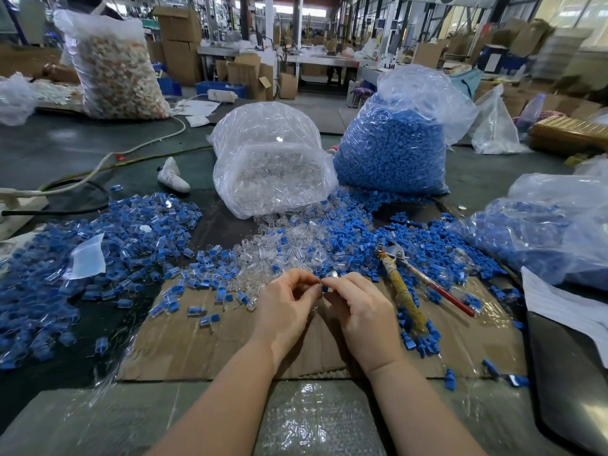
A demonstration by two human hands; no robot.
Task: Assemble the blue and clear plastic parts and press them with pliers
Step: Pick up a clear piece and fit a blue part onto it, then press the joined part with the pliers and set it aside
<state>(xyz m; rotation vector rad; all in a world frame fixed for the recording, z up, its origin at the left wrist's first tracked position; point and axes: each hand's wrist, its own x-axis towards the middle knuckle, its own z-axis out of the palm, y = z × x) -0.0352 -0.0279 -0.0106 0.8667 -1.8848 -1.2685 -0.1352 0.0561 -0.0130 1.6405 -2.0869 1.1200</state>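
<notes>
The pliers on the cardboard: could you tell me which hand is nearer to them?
Right. The right hand is just beside the pliers, apart from them; the left hand is farther away, beyond it.

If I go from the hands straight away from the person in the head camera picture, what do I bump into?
The hands' fingertips pinching a small part → heap of loose clear parts → bag of clear parts → cardboard boxes far behind.

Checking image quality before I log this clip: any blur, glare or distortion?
Head view: wide-angle bending at the edges; far background soft; glare on the clear bag; left hand, right hand and pliers sharp.
</notes>
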